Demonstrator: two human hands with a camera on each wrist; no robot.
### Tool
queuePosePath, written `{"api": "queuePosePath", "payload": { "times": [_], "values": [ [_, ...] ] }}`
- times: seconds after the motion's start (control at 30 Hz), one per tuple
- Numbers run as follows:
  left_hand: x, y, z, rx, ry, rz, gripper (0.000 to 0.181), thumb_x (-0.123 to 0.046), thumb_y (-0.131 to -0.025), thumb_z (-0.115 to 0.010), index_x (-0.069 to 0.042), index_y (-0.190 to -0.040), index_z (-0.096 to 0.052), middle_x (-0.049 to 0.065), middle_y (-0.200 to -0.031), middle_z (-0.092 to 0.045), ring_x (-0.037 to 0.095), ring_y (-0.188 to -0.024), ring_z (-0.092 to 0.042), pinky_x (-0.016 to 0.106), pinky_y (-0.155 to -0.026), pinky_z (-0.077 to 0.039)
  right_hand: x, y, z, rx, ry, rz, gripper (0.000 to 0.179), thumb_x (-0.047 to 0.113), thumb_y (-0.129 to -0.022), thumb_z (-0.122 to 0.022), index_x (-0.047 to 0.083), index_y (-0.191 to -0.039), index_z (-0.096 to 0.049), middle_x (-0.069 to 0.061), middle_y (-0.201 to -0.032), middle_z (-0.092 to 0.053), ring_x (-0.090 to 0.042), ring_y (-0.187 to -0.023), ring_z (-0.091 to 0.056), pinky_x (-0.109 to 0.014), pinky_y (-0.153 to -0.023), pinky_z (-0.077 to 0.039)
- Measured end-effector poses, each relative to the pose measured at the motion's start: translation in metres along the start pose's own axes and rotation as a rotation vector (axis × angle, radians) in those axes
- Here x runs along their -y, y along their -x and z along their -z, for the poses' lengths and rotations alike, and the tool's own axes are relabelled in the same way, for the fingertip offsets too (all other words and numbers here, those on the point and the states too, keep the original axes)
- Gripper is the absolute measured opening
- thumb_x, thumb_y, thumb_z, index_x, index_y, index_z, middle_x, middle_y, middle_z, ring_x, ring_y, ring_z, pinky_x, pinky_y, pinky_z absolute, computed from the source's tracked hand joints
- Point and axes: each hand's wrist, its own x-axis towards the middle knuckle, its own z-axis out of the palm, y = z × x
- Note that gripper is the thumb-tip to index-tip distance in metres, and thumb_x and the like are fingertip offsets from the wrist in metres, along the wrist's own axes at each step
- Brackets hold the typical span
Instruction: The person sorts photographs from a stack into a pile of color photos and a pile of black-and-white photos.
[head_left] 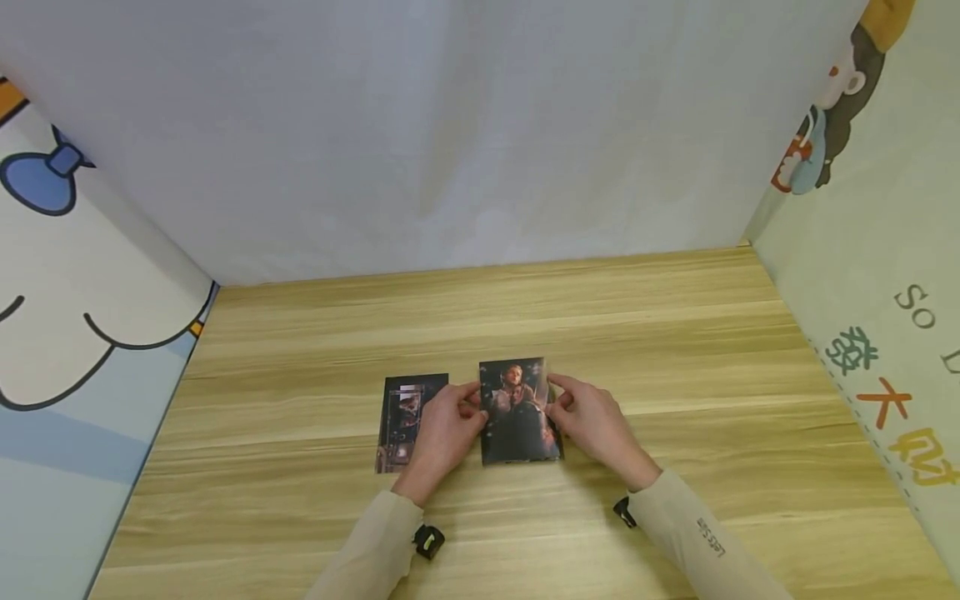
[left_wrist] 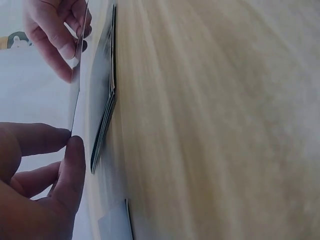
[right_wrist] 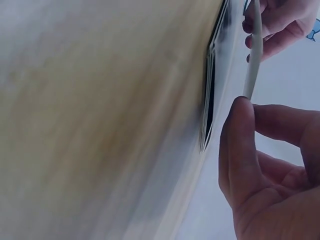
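Both hands hold one dark photo card [head_left: 513, 408] by its sides, picturing figures in warm light. My left hand [head_left: 448, 429] pinches its left edge between thumb and fingers; my right hand [head_left: 597, 419] pinches the right edge. In the left wrist view the held card [left_wrist: 76, 95] is raised, with a gap above a small stack of cards [left_wrist: 103, 105] on the table. Mostly covered in the head view, that stack shows only along the held card's lower right. Another dark photo card [head_left: 395, 421] lies flat at the left, partly hidden by my left hand.
The wood-grain table [head_left: 300, 333] meets a pale back wall [head_left: 450, 150]. Printed panels with cartoon figures and lettering stand along the left and right sides. A black wrist strap [head_left: 429, 542] shows beside the left sleeve, and another by the right sleeve.
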Motion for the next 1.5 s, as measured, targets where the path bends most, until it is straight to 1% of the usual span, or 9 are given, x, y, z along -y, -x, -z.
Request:
{"api": "queuePosePath", "payload": {
  "times": [0.17,0.27,0.43,0.67,0.77,0.97,1.2,1.37,1.5],
  "values": [
    [0.001,0.001,0.001,-0.025,0.025,-0.029,0.045,0.003,-0.087,-0.074,0.005,-0.132,-0.066,0.011,-0.107,-0.068,0.023,-0.092,-0.072,0.034,-0.077,-0.061,0.000,0.001,0.000,-0.008,-0.017,0.010,0.050,0.008,-0.096,-0.069,-0.004,-0.144,-0.057,-0.002,-0.083,-0.069,-0.009,-0.058,-0.058,-0.030,-0.053,-0.044],
    [0.001,0.002,0.001,-0.034,0.047,-0.020,0.047,0.005,-0.087,-0.074,0.004,-0.133,-0.065,0.011,-0.109,-0.069,0.023,-0.093,-0.072,0.034,-0.076,-0.061,0.001,0.002,0.000,-0.012,-0.028,0.014,0.051,0.009,-0.097,-0.069,-0.003,-0.144,-0.056,-0.002,-0.083,-0.069,-0.009,-0.059,-0.060,-0.030,-0.053,-0.046],
    [0.000,0.003,0.003,-0.038,0.070,0.021,0.048,0.004,-0.088,-0.073,0.001,-0.135,-0.065,0.010,-0.109,-0.071,0.023,-0.094,-0.073,0.036,-0.077,-0.061,0.002,0.003,-0.001,-0.017,-0.048,0.021,0.051,0.010,-0.098,-0.070,-0.002,-0.145,-0.055,-0.002,-0.084,-0.069,-0.008,-0.060,-0.062,-0.029,-0.052,-0.046],
    [0.001,0.006,0.007,-0.057,0.059,0.020,0.048,0.003,-0.087,-0.073,0.002,-0.134,-0.066,0.011,-0.106,-0.072,0.022,-0.092,-0.073,0.036,-0.077,-0.061,0.006,0.006,-0.005,-0.013,-0.055,0.018,0.052,0.011,-0.098,-0.070,-0.001,-0.146,-0.055,-0.001,-0.084,-0.068,-0.008,-0.061,-0.064,-0.027,-0.050,-0.045],
    [0.003,0.008,0.009,-0.061,0.071,0.017,0.048,0.003,-0.087,-0.072,0.002,-0.134,-0.066,0.011,-0.107,-0.072,0.022,-0.092,-0.073,0.036,-0.079,-0.061,0.008,0.007,-0.006,-0.011,-0.069,0.013,0.052,0.010,-0.097,-0.070,0.000,-0.146,-0.055,-0.001,-0.085,-0.068,-0.008,-0.063,-0.065,-0.027,-0.049,-0.044],
    [0.008,0.011,0.015,-0.066,0.037,-0.017,0.046,0.001,-0.088,-0.072,0.001,-0.134,-0.067,0.011,-0.107,-0.073,0.023,-0.093,-0.073,0.036,-0.078,-0.061,0.012,0.008,-0.010,-0.016,-0.096,0.036,0.051,0.006,-0.095,-0.070,-0.001,-0.144,-0.057,-0.001,-0.086,-0.069,-0.008,-0.063,-0.065,-0.026,-0.047,-0.044],
    [0.014,0.016,0.024,-0.054,0.013,0.002,0.046,-0.001,-0.089,-0.073,-0.001,-0.134,-0.067,0.009,-0.109,-0.073,0.021,-0.094,-0.071,0.035,-0.079,-0.061,0.018,0.010,-0.016,-0.013,-0.110,0.049,0.051,0.004,-0.095,-0.069,-0.002,-0.144,-0.057,0.001,-0.083,-0.068,-0.007,-0.059,-0.062,-0.025,-0.048,-0.044],
    [0.019,0.019,0.032,-0.068,-0.010,-0.017,0.045,0.000,-0.089,-0.074,0.000,-0.134,-0.068,0.009,-0.108,-0.073,0.019,-0.091,-0.072,0.034,-0.077,-0.061,0.024,0.010,-0.021,-0.024,-0.117,0.068,0.050,0.001,-0.093,-0.067,-0.002,-0.142,-0.059,0.002,-0.081,-0.066,-0.007,-0.054,-0.054,-0.024,-0.048,-0.041],
    [0.023,0.021,0.038,-0.073,0.009,-0.033,0.045,0.002,-0.089,-0.074,0.002,-0.133,-0.067,0.009,-0.106,-0.072,0.019,-0.089,-0.072,0.031,-0.076,-0.061,0.029,0.009,-0.027,-0.034,-0.120,0.081,0.049,0.001,-0.093,-0.065,-0.001,-0.141,-0.060,0.003,-0.081,-0.065,-0.005,-0.054,-0.054,-0.023,-0.048,-0.040]
  ]
}}
